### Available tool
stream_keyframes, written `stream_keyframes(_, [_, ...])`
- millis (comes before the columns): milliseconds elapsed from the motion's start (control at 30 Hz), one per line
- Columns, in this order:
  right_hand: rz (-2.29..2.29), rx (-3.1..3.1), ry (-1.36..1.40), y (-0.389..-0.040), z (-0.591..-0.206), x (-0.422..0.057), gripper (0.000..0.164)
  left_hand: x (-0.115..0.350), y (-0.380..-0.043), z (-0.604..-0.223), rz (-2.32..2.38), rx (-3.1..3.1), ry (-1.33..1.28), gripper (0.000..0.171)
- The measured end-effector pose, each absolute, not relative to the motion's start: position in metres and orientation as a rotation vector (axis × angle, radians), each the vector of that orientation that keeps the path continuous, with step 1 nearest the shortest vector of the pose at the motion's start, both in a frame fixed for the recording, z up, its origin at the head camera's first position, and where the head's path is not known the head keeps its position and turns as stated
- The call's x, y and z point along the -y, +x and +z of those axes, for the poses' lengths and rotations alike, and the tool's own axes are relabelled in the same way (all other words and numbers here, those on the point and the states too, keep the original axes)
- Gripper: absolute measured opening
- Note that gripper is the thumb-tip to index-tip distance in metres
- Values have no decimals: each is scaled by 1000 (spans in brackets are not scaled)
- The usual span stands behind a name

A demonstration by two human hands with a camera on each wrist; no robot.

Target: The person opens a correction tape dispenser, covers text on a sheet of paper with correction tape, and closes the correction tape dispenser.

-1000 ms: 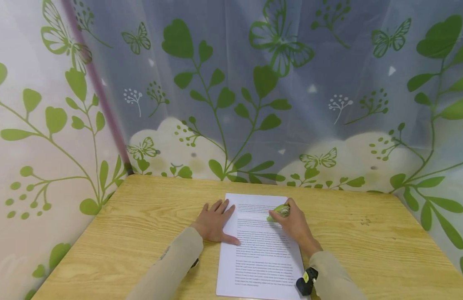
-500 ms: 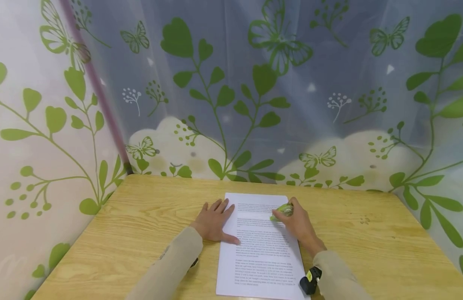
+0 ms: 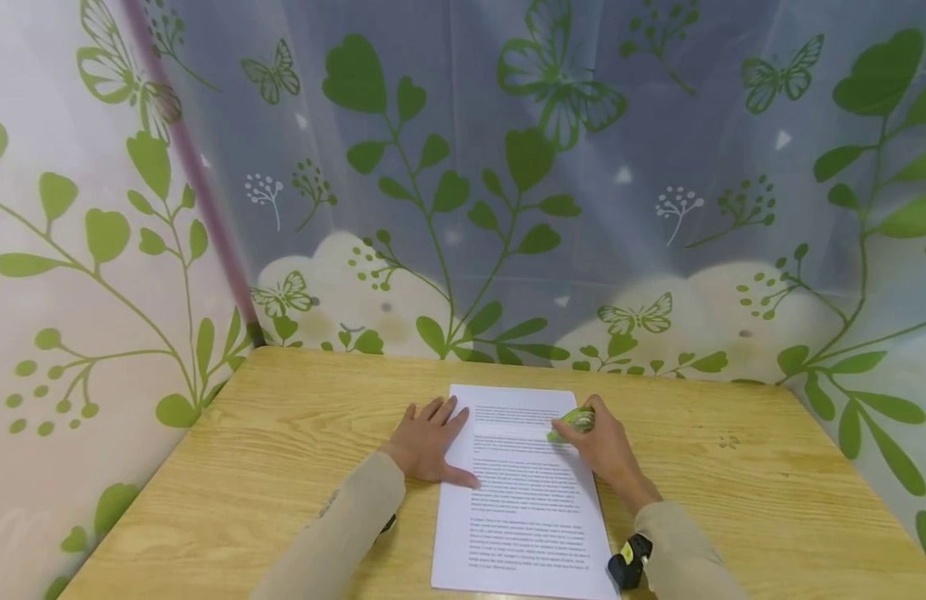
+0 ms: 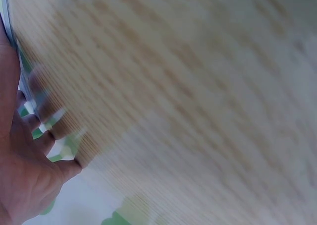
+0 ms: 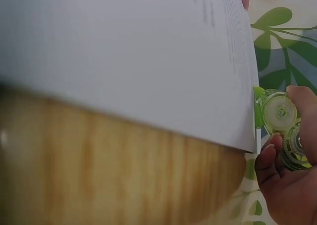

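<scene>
A printed sheet of paper (image 3: pixel 458 521), apparently the top of a thin stack, lies on the wooden table. My left hand (image 3: pixel 427 443) rests with fingers spread over its upper left edge, the thumb on the page. Between the thumb and fingers of my right hand (image 3: pixel 609 448) is a green correction tape dispenser (image 3: pixel 580 420), held near the upper right of the text. The right wrist view shows the see-through dispenser (image 5: pixel 281 112) with its round reels and its green tip against the page. In the left wrist view the left hand (image 4: pixel 30 178) shows at the edge.
The wooden table (image 3: pixel 733 492) extends to both sides of the paper. A curtain (image 3: pixel 478 233) printed with leaves and butterflies stands behind it and along the sides. A black device (image 3: pixel 629 562) is strapped at the right wrist, beside the paper's lower right corner.
My right hand has slid a short way to the right along the upper lines of text, carrying the correction tape dispenser. The left hand and the paper have stayed put.
</scene>
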State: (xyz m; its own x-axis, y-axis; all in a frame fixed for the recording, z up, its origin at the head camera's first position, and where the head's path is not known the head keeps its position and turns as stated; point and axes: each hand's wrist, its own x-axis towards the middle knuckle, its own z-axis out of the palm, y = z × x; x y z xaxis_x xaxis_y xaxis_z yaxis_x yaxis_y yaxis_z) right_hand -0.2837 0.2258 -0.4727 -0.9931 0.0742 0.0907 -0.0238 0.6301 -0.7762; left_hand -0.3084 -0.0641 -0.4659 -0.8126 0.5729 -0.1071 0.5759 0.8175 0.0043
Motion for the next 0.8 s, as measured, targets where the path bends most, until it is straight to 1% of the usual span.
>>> stream_keyframes(467, [1280, 2740, -24, -280, -472, -237, 39, 64, -310, -467, -49, -2891, 910, 115])
stream_keyframes(800, [1298, 2767, -54, -280, -473, -246, 45, 65, -315, -477, -62, -2903, 910, 117])
